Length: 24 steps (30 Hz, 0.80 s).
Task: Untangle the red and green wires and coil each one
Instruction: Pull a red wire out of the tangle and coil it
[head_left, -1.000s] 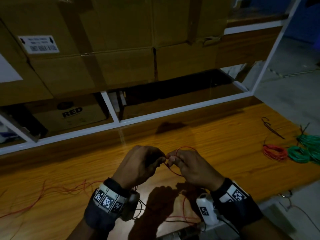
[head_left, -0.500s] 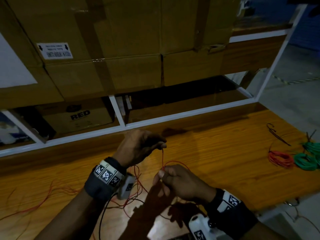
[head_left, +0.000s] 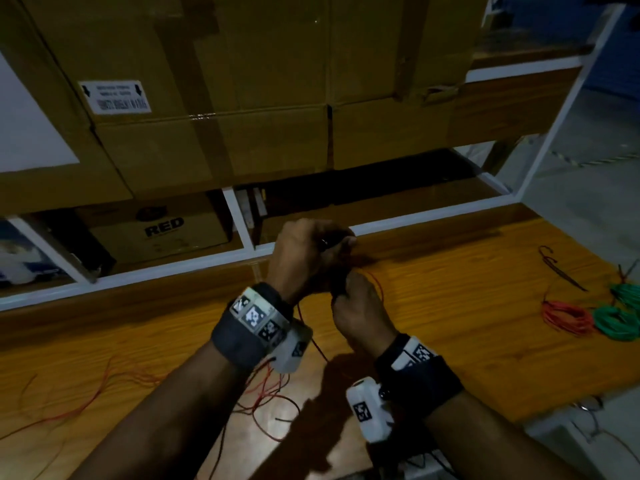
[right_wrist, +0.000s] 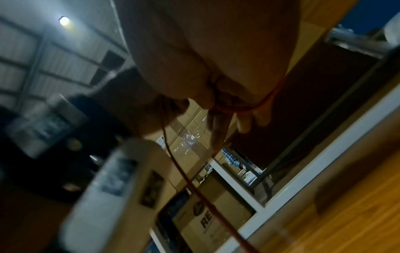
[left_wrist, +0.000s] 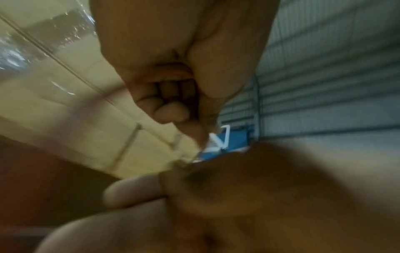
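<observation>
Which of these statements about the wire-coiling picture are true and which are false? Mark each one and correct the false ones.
1. Both hands are raised above the wooden table, working a red wire. True.
2. A red coil lies on the table beside green coils. True.
3. The finished coils lie to the left of the hands. False: they lie to the right, near the table's edge.
4. The left hand rests flat on the table. False: its fingers are curled, held up against the right hand.
5. Loose red wire trails on the table below the left arm. True.
</observation>
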Motion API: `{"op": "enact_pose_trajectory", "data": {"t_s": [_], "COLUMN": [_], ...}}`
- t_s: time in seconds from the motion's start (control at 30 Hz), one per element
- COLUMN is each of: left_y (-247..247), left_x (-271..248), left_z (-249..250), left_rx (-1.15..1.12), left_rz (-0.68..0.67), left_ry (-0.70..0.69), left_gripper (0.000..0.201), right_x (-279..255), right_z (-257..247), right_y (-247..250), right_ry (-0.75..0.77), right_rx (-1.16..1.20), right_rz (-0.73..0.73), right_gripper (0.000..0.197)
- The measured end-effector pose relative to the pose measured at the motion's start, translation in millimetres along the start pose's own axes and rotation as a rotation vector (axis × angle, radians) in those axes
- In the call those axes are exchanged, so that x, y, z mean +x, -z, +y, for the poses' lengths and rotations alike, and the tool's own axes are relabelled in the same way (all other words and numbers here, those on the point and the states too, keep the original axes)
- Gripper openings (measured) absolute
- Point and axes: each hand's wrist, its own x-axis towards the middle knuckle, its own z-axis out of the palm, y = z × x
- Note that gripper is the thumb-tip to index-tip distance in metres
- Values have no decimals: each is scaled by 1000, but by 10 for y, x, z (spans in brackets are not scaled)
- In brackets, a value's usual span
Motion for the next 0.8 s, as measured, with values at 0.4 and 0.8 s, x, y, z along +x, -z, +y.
{"op": "enact_pose_trajectory", "data": {"t_s": [0.4,0.8], "left_y": [-26,-569], "left_x": [-37,-723], "left_z": [-180,-120], "left_rx": [-514,-279], "left_rz": [-167,-376], "left_ry": [204,291], "left_gripper": [32,30], "right_x": [-218,206], "right_z": [-607,115], "right_y": [583,686], "right_ry": [-34,331], "right_rx": [1154,-212], "right_rz": [-697,268], "right_gripper": [35,31]}}
